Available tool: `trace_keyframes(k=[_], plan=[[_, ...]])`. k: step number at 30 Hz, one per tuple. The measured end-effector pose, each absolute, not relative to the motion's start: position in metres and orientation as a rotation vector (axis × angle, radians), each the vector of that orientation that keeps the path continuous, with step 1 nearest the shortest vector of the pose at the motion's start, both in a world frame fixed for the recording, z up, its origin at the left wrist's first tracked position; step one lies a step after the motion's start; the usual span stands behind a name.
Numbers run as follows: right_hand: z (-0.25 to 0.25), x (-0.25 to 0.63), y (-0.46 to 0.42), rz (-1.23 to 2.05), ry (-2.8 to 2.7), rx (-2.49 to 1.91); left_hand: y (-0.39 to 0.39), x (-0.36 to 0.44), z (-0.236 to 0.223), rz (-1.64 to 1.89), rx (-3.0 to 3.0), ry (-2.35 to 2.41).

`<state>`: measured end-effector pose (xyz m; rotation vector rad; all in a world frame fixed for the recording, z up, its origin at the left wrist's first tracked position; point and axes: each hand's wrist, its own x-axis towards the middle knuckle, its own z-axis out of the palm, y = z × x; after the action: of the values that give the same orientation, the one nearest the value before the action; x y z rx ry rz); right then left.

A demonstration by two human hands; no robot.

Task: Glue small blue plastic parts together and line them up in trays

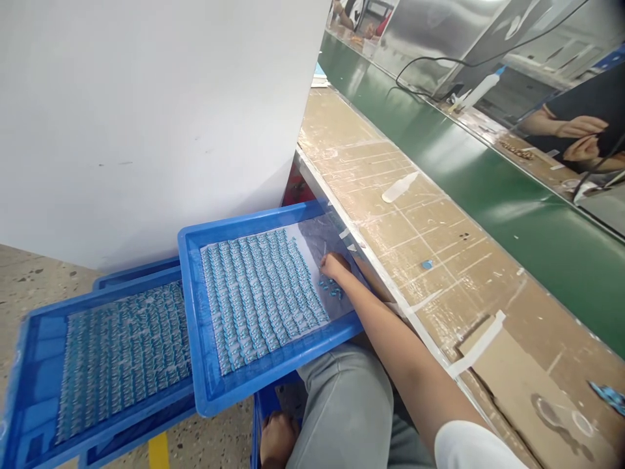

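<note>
Teal pieces (258, 293) rowed in blue tray (189, 306), right hand (334, 266) by loose bits (332, 288), cannot tell whether grip pinches anything

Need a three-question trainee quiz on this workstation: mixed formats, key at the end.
1. Short answer: Which of the wearer's hands is inside the upper blue tray?
2. True or false: The loose turquoise pieces beside that hand are lined up in long, neat rows.
3. Fill in the blank: Beyond the green belt, the white squeeze bottle has a ____ tip.

Key: 1. The right hand. 2. False. 3. Blue.
</note>
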<state>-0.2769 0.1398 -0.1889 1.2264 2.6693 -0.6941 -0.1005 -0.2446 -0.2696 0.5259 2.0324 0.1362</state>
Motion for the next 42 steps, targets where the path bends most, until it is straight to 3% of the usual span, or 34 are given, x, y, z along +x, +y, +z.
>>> trace_keyframes(k=[5, 11, 28, 42], plan=[[-0.189, -0.281, 0.142, -0.649, 2.701, 1.118, -0.244, -0.101, -0.269, 0.123, 0.533, 2.032], [-0.19, -0.27, 0.142, -0.532, 2.675, 1.291, -0.243, -0.101, -0.268, 0.121, 0.531, 2.024], [-0.198, -0.28, 0.139, -0.643, 2.719, 1.369, -0.243, -0.103, -0.265, 0.147, 0.506, 2.013], [-0.186, -0.373, 0.148, -0.752, 2.922, 1.23, -0.237, -0.112, -0.257, 0.105, 0.465, 1.93]])
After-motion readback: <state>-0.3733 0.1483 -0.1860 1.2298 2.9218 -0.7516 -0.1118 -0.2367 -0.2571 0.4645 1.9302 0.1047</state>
